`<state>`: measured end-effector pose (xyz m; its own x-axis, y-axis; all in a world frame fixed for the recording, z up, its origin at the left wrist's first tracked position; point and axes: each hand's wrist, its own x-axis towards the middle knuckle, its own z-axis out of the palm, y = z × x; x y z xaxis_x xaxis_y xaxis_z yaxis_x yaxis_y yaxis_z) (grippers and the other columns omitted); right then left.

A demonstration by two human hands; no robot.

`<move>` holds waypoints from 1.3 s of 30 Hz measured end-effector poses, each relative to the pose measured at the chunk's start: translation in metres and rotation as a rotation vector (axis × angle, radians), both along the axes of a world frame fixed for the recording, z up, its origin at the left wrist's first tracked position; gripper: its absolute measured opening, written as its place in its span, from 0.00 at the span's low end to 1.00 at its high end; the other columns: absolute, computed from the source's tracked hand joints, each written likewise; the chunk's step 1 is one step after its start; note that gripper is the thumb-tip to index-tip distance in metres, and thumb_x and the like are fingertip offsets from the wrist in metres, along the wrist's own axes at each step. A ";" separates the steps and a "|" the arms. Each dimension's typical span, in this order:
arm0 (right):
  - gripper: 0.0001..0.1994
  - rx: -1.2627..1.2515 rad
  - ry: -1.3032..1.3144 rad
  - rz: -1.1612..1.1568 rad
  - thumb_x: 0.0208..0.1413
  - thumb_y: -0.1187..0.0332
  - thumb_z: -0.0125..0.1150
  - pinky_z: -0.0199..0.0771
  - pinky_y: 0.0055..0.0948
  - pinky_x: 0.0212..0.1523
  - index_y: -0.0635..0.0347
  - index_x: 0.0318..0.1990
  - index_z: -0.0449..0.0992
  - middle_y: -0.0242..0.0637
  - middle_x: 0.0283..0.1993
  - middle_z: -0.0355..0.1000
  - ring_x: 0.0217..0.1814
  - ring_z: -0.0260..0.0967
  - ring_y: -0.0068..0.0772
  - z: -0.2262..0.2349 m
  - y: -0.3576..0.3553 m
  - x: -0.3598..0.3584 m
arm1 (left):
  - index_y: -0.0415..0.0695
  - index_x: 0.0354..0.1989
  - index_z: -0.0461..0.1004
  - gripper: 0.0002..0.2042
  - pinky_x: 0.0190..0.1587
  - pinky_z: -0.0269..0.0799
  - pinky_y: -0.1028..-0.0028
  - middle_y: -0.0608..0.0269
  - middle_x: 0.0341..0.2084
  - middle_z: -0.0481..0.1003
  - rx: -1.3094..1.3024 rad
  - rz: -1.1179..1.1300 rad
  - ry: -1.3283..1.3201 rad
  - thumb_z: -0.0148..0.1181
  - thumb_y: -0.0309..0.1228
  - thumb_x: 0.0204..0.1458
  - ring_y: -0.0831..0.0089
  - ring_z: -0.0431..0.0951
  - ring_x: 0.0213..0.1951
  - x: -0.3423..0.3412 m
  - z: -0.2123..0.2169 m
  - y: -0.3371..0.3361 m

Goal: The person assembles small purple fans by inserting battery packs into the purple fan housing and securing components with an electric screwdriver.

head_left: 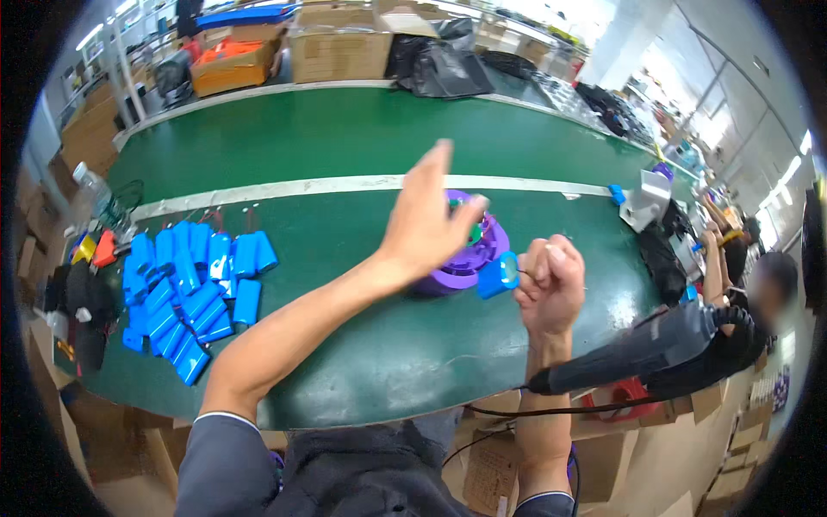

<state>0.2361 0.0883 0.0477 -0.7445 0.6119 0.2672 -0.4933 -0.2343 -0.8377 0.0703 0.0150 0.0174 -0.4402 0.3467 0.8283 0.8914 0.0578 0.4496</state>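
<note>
The left hand (pixel 428 220) is raised with fingers spread and loose, gripping nothing, hovering over the purple round housing (pixel 465 258) at about twelve o'clock from the body; the right hand (pixel 551 284) is closed in a fist, pinching thin wires that lead to a small blue battery pack (pixel 498 276), which hangs just beside the housing at its four o'clock edge; this looks like the fitting step, with the pack about to be seated, which calls for steadying the housing; at nine o'clock a heap of blue battery packs (pixel 185 289) lies on the green surface (pixel 345 138); a black heat gun (pixel 637 349) rests at four o'clock.
</note>
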 end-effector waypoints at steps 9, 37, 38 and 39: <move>0.13 0.103 0.322 0.368 0.60 0.65 0.42 0.52 0.15 0.06 0.67 0.29 0.62 0.38 0.22 0.61 0.10 0.51 0.18 0.007 -0.001 -0.011 | 0.36 0.55 0.58 0.30 0.37 0.72 0.70 0.47 0.38 0.72 -0.085 -0.917 -0.291 0.63 0.33 0.44 0.62 0.76 0.35 0.050 0.019 -0.067; 0.22 0.621 -0.246 0.112 0.54 0.62 0.53 0.61 0.18 0.14 0.73 0.50 0.65 0.48 0.36 0.69 0.16 0.62 0.23 -0.017 0.039 0.015 | 0.43 0.45 0.71 0.18 0.47 0.67 0.65 0.55 0.41 0.73 -0.607 0.629 -0.254 0.62 0.27 0.42 0.58 0.72 0.44 -0.059 -0.023 -0.409; 0.23 0.634 -0.252 0.103 0.54 0.61 0.54 0.62 0.18 0.15 0.73 0.50 0.65 0.48 0.37 0.69 0.17 0.63 0.23 -0.016 0.038 0.015 | 0.43 0.45 0.71 0.18 0.47 0.67 0.65 0.55 0.41 0.73 -0.599 0.622 -0.248 0.62 0.27 0.42 0.58 0.72 0.44 -0.063 -0.024 -0.403; 0.23 0.642 -0.252 0.086 0.54 0.61 0.54 0.62 0.18 0.15 0.73 0.50 0.65 0.48 0.37 0.69 0.17 0.63 0.23 -0.015 0.036 0.015 | 0.43 0.45 0.71 0.18 0.48 0.66 0.65 0.55 0.41 0.74 -0.607 0.592 -0.209 0.62 0.27 0.42 0.59 0.72 0.45 -0.068 -0.025 -0.395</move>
<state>0.2513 0.1248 0.0331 -0.8703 0.3262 0.3691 -0.2674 0.3164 -0.9102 0.0026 -0.3803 -0.0072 -0.8098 0.3682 0.4568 0.5419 0.7678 0.3417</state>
